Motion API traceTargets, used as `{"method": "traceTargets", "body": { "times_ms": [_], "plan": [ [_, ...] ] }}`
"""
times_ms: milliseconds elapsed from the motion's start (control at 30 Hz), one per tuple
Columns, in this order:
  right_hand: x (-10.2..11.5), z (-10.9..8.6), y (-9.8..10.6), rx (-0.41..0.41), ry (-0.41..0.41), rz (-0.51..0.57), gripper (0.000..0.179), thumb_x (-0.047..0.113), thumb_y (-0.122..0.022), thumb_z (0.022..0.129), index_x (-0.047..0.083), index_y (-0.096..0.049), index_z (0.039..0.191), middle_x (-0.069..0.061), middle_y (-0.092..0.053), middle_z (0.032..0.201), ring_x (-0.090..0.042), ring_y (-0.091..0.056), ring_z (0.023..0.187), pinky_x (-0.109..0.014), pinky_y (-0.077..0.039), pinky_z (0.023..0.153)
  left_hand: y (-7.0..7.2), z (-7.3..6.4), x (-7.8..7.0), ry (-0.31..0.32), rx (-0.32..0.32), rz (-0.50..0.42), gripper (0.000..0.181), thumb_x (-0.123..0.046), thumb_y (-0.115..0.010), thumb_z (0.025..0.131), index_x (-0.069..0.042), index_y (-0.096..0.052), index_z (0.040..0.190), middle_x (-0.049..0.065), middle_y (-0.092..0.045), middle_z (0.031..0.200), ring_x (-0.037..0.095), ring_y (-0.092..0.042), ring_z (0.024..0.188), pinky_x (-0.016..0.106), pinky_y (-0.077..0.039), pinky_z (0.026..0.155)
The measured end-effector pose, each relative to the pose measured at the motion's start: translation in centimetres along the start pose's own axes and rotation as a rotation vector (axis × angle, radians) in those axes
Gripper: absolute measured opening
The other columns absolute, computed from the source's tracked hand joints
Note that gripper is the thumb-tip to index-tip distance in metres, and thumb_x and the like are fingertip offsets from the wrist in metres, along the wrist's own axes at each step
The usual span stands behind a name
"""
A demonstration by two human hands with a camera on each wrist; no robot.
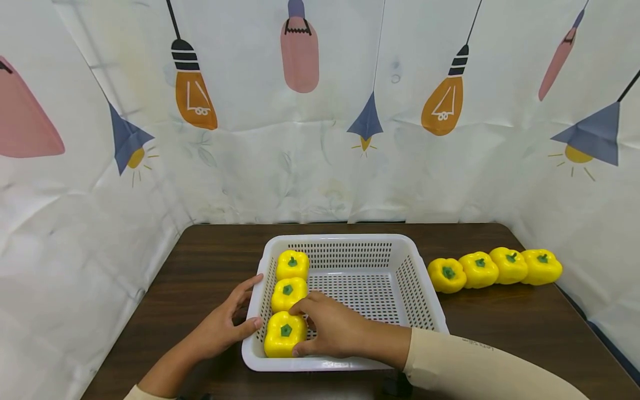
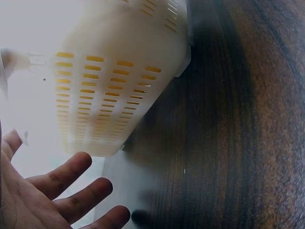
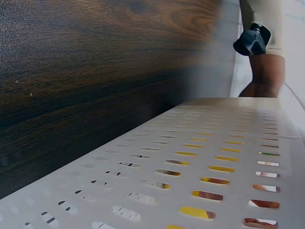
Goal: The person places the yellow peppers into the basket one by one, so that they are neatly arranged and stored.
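A sleeve [image 1: 480, 361] is stretched over the table [image 1: 215, 255] and the near right corner of the basket [image 1: 360, 291]. At the left rim, the left hand [image 1: 227, 322] is spread; in the near left corner, a pepper [image 1: 280, 343] is gripped by the right hand [image 1: 334, 328]. Toward the table's right edge, four yellow ones [image 1: 505, 269] are lined.

Small dark letters [image 1: 478, 344] sit on the cream right sleeve [image 1: 482, 366]; they look like "Letsslim", but are too tiny to be sure.

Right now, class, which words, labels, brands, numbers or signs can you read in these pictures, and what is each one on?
Right sleeve: a small dark line of print, too small to read with certainty.
Basket, yellow peppers, patterned backdrop: no readable text.
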State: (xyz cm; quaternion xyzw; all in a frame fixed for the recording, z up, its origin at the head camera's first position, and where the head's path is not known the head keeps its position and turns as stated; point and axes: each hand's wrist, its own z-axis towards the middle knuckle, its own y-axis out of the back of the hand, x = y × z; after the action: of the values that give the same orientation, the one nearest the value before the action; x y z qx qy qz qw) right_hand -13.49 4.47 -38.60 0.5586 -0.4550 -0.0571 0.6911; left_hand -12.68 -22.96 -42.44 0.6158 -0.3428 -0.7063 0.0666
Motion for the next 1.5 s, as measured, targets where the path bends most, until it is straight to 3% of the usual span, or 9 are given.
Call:
{"method": "traceTargets", "body": {
  "times_ms": [433,700,1167,1500],
  "plan": [
    [0.2,-0.1,0.2,-0.001,0.001,0.016,0.064,0.048,-0.078,0.070,0.019,-0.056,0.123,0.008,-0.050,0.103,-0.003,-0.052,0.079,-0.016,-0.044,0.067,0.0,0.0,0.0,-0.003,-0.003,-0.002,0.075,-0.027,-0.061,0.090,-0.039,-0.014,0.147,0.009,-0.043,0.137,0.028,-0.046,0.121,0.054,-0.040,0.092],
    [-0.3,-1.0,1.4,-0.012,0.008,0.050,0.059,0.045,-0.078,0.073,0.020,-0.058,0.122,0.006,-0.054,0.110,-0.003,-0.055,0.082,-0.016,-0.046,0.067,0.0,0.0,-0.1,0.015,0.001,-0.006,0.075,-0.028,-0.061,0.090,-0.040,-0.014,0.147,0.010,-0.043,0.137,0.029,-0.045,0.121,0.055,-0.039,0.093],
    [-2.2,-4.7,5.3,-0.024,-0.043,0.015,0.047,0.051,-0.064,0.083,0.031,-0.055,0.125,0.014,-0.055,0.117,-0.007,-0.055,0.096,-0.025,-0.047,0.074,0.2,-0.2,-0.1,0.025,-0.007,0.015,0.075,-0.029,-0.061,0.090,-0.040,-0.013,0.147,0.011,-0.043,0.137,0.029,-0.045,0.121,0.055,-0.038,0.094],
    [-5.2,-7.9,7.4,-0.107,-0.064,0.058,0.051,0.052,-0.062,0.084,0.025,-0.054,0.126,0.016,-0.054,0.118,-0.008,-0.056,0.097,-0.026,-0.049,0.078,0.2,0.0,-0.3,0.046,0.001,0.015,0.075,-0.030,-0.061,0.090,-0.041,-0.013,0.146,0.012,-0.042,0.138,0.030,-0.044,0.122,0.055,-0.038,0.094]
  ]
}}
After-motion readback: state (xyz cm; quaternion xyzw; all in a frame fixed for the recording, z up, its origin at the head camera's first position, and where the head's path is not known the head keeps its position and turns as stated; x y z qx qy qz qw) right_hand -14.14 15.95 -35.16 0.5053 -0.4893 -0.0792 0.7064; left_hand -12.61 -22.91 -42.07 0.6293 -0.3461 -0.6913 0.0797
